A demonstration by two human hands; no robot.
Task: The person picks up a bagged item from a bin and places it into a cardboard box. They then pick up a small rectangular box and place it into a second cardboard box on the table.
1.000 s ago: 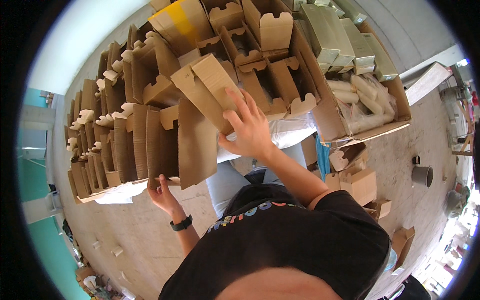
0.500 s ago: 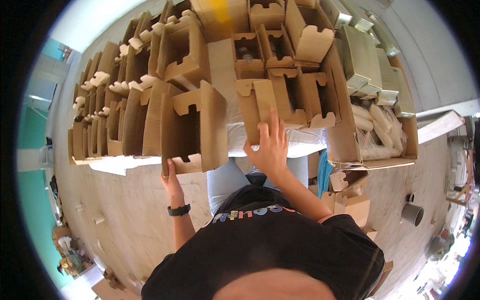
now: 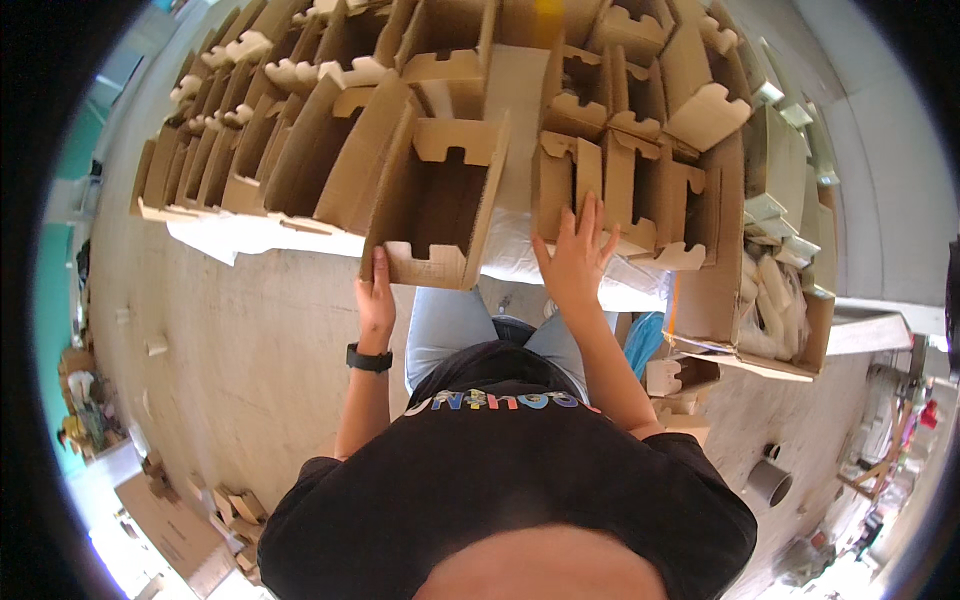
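My left hand (image 3: 375, 300) grips the near wall of a tall open cardboard box (image 3: 415, 266), its thumb on the box's left front corner. The box shows an empty brown inside and notched end flaps. To the right, my right hand (image 3: 577, 258) is open, fingers spread and pointing away from me. Its fingertips lie on the near end of a smaller cardboard box (image 3: 553, 190), over a tan cardboard panel. Right beside that stands another small open box (image 3: 632, 185) with notched flaps. What lies inside the smaller box under my fingers is hidden.
Many open cardboard boxes (image 3: 300, 150) stand in rows at the left. At the right, a large carton (image 3: 715, 300) holds pale green boxes (image 3: 775, 165) and white wrapped rolls (image 3: 770, 300). A grey bin (image 3: 770, 483) and loose cardboard boxes (image 3: 685, 375) are on the floor.
The whole view has swung, so the boxes sit higher and farther right. My right hand's fingers have spread wider on the small box. My left hand still grips the same tall box.
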